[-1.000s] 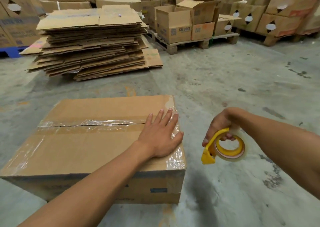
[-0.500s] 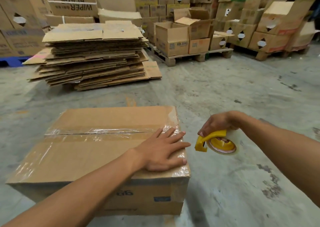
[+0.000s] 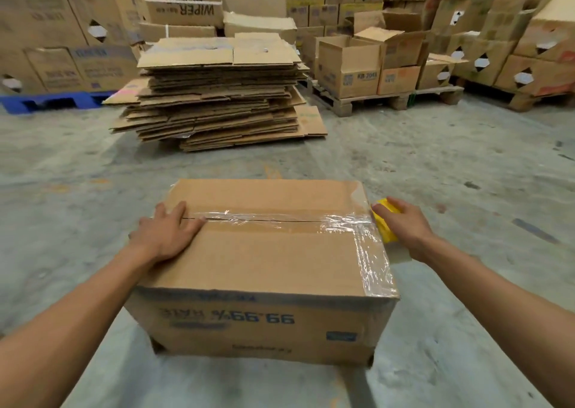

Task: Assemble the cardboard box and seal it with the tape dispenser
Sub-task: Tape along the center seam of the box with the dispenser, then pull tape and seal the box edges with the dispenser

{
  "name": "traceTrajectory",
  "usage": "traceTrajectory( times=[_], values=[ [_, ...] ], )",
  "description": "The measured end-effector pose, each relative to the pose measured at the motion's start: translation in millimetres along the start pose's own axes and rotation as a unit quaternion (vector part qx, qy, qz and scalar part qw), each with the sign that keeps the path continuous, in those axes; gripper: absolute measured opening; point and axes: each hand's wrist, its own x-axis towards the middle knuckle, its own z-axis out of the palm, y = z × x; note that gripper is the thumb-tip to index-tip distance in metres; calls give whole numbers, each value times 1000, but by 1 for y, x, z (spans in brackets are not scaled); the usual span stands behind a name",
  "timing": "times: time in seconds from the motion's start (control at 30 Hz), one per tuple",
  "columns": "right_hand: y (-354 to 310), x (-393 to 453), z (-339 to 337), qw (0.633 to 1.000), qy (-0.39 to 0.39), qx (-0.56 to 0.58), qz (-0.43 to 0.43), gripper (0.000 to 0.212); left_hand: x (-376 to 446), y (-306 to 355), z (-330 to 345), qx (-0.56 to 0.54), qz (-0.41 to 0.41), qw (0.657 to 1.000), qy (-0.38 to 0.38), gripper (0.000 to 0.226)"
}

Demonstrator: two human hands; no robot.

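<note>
The cardboard box (image 3: 258, 261), set on the concrete floor (image 3: 451, 165) with its taped seam up, is pressed at its left end by the flat, spread-fingered left hand (image 3: 165, 233), while the yellow tape dispenser (image 3: 385, 224) is gripped against its right edge by the right hand (image 3: 404, 227).

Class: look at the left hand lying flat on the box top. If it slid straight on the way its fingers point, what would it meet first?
The left hand points up and right along the box top. It would probably first run onto the clear tape over the middle seam, which its fingers already seem to reach.
</note>
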Motion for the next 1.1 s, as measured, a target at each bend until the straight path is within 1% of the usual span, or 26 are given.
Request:
traceTrajectory(
  times=[0.13, 0.2, 0.27, 0.3, 0.4, 0.43, 0.53, 0.63, 0.67, 0.7, 0.77, 0.8, 0.87, 0.9, 0.97, 1.03, 1.07, 1.1],
  values=[
    [-4, -8, 16, 999, -18, 38, 6, 80, -5, -20, -6, -30, -16, 999, 7, 93],
    [-7, -10, 31, 998, -37, 42, 3, 83, -9, -36, -10, -30, -38, 999, -4, 98],
    [-16, -10, 50, 997, -63, 39, -2, 81, -17, -55, -16, -22, -62, 998, -21, 102],
    [-22, -11, 60, 996, -76, 34, -14, 79, -23, -65, -18, -17, -72, 997, -28, 101],
    [-39, -8, 89, 992, -113, 21, -42, 77, -44, -89, -26, -7, -109, 992, -56, 85],
    [-45, -8, 98, 991, -126, 13, -48, 77, -52, -95, -30, -6, -123, 989, -78, 86],
    [-59, -6, 120, 986, -157, -12, -57, 78, -64, -113, -36, -11, -162, 978, -131, 96],
    [-69, -6, 128, 983, -169, -36, -67, 71, -68, -114, -37, 11, -188, 972, -139, 112],
    [-71, -6, 127, 983, -162, -53, -72, 65, -68, -108, -36, 29, -185, 973, -133, 114],
    [-74, -7, 124, 983, -145, -80, -80, 57, -68, -98, -35, 49, -168, 977, -124, 111],
    [-84, -11, 115, 978, -99, -148, -108, 45, -64, -74, -34, 72, -97, 988, -100, 96],
    [-91, -13, 111, 973, -79, -175, -126, 42, -60, -59, -35, 68, -60, 992, -90, 90],
    [-108, -15, 104, 966, -52, -197, -158, 42, -48, -24, -31, 26, 7, 997, -69, 79],
    [-120, -17, 100, 963, -43, -200, -173, 42, -44, -6, -31, -13, 37, 997, -59, 76],
    [-148, -25, 94, 959, -39, -192, -204, 41, -35, 25, -33, -131, 89, 986, -54, 73],
    [-174, -35, 90, 963, -89, -116, -226, 38, -31, 49, -44, -266, 117, 956, -37, 58],
    [-184, -41, 87, 963, -137, -61, -226, 36, -29, 57, -50, -343, 115, 932, -32, 49],
    [-190, -49, 83, 957, -195, -9, -213, 34, -29, 64, -56, -423, 101, 900, -35, 44]
  ],
)
